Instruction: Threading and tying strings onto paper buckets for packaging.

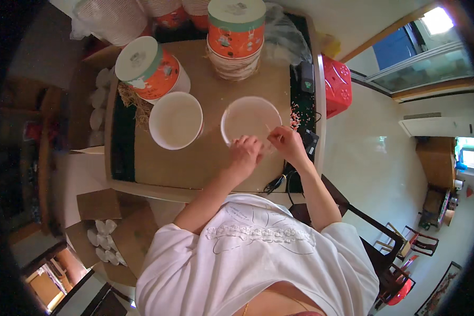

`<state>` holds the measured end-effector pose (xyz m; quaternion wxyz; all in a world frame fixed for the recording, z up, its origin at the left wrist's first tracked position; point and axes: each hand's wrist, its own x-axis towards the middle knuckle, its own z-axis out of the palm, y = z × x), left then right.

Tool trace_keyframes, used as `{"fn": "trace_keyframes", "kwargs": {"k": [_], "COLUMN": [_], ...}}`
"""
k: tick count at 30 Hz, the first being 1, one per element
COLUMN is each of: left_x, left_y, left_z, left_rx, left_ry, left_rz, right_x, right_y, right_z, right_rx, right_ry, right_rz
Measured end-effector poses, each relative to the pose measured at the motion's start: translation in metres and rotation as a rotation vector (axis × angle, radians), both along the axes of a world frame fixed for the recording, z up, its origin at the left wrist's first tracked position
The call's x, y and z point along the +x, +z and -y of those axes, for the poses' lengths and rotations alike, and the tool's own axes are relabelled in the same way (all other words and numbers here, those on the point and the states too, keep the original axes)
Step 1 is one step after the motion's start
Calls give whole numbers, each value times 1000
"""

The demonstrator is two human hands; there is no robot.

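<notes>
Board (205, 174), one brown sheet, covers most of the table (142, 188) in the middle of the head view. On it we count two open white tubs apart from the stacks: the near-centre tub (242, 120) and the left-hand tub (175, 120).

We see two bare hands, both at the near-centre tub. The left hand (245, 154) lies at its lower rim, fingers curled and partly bent; whether they grip anything, we cannot tell. The right hand (284, 142) is at the lower right rim, its fingertips drawn together; a thin pale sliver (268, 128) shows beside them, though we cannot tell whether it is pinched.

Two orange-and-green stacks stand out: the upright stack (236, 39) at top centre and the slanted stack (154, 71) at upper left. Right of centre, we find scattered pink and white bits (296, 117), too many to count, and one red stool (337, 87).
</notes>
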<state>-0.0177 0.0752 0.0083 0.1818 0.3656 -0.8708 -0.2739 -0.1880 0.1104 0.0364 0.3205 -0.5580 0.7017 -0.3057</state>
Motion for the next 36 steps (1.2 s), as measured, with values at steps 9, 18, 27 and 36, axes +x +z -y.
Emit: {"fn": "trace_keyframes", "kwargs": {"k": [9, 18, 27, 36], "left_x": [16, -18, 2, 21], "left_y": [-40, -49, -57, 26], "left_z": [-9, -23, -15, 23], "left_rx": [349, 654, 1045, 491], "left_ry": [447, 553, 801, 363], "left_rz": [-447, -581, -983, -649], "right_x": [8, 17, 25, 19], "right_y": [-6, -8, 3, -4], "right_z": [14, 20, 24, 14], "right_rx": [14, 65, 99, 19], "right_ry": [-129, -200, -227, 48], "right_rz": [-26, -79, -70, -129]}}
